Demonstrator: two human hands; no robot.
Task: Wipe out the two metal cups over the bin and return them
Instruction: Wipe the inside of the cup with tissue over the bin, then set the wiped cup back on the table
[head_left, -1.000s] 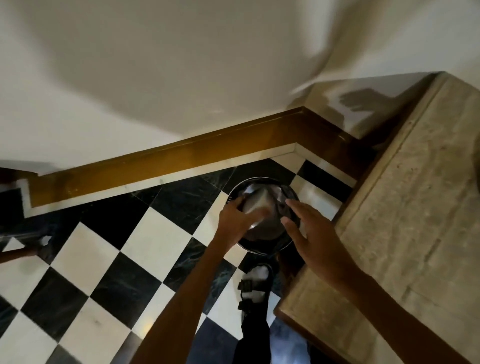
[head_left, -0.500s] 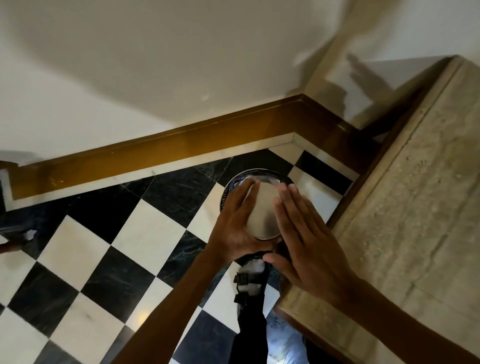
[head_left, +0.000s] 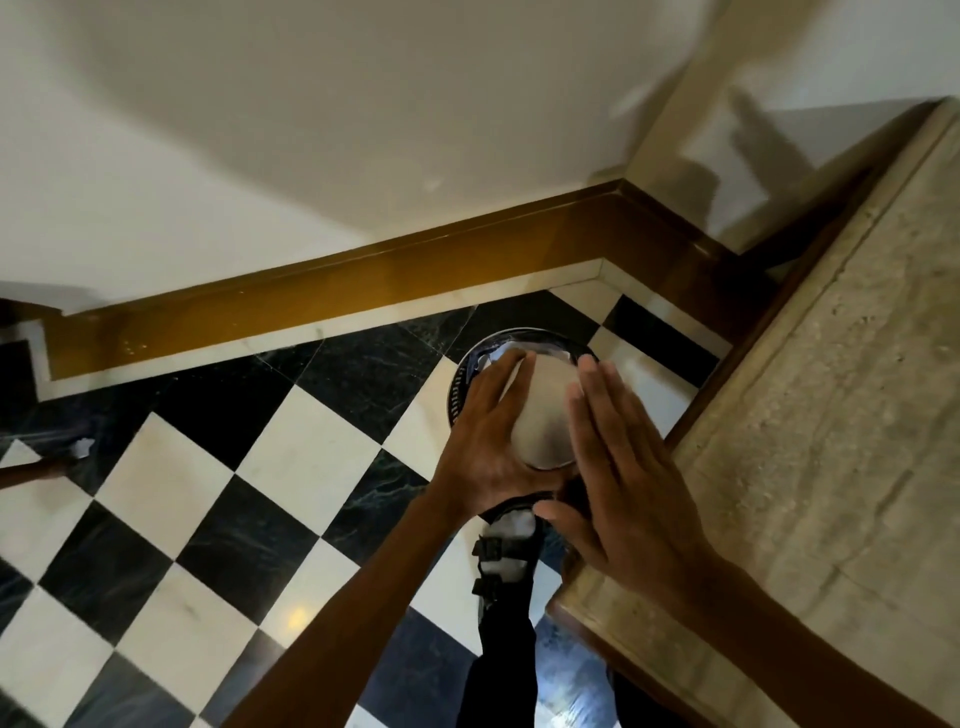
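My left hand (head_left: 488, 441) grips a metal cup (head_left: 545, 415), turned mouth down so its base faces me, directly above a round metal bin (head_left: 470, 364) standing on the floor. My right hand (head_left: 618, 467) lies flat and open against the cup's right side, fingers straight and together, holding nothing. Most of the bin is hidden under the cup and both hands; something pale shows inside its far rim. A second cup is not in view.
A stone countertop (head_left: 831, 415) runs along the right, its edge close to my right forearm. Black and white checkered floor tiles (head_left: 291, 467) spread to the left. My sandalled foot (head_left: 506, 561) stands just below the bin. A brown skirting board (head_left: 363, 280) lines the wall.
The cup has been tipped from inside the bin's opening to mouth down above it. My right hand has come in from apart and now rests flat on the cup's side.
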